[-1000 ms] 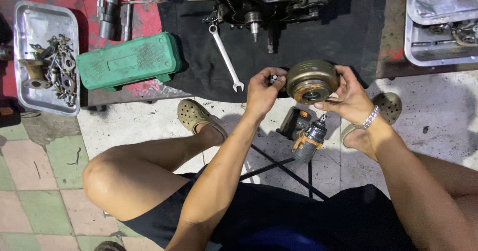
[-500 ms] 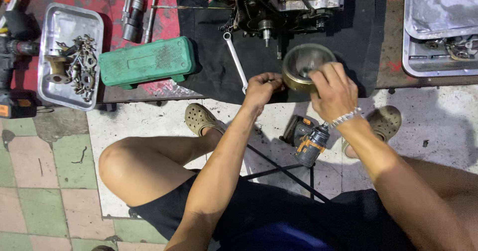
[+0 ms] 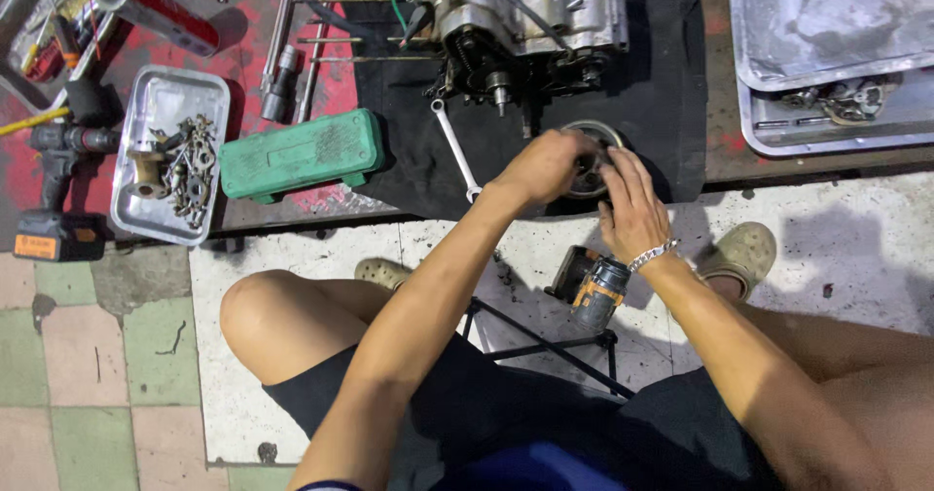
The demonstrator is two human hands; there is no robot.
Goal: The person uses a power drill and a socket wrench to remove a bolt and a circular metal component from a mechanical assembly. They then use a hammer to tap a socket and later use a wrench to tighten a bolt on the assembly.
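Metal round drum-shaped engine part [image 3: 590, 165] now rests low on black mat [image 3: 671, 82], just below engine block [image 3: 525, 24]; earlier held raised nearer body. Left hand [image 3: 540, 165] closed over part's left rim, right hand [image 3: 628, 204] gripping right side; hands close together. Judgement: part being set down or seated. Spanner [image 3: 455, 150] beside left hand. Cordless tool [image 3: 595, 291] near right wrist. Green case [image 3: 300, 152] and parts tray [image 3: 165, 155] lie well apart.

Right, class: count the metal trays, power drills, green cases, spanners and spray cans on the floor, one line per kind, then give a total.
Metal trays: 3
Power drills: 2
Green cases: 1
Spanners: 1
Spray cans: 1
Total: 8
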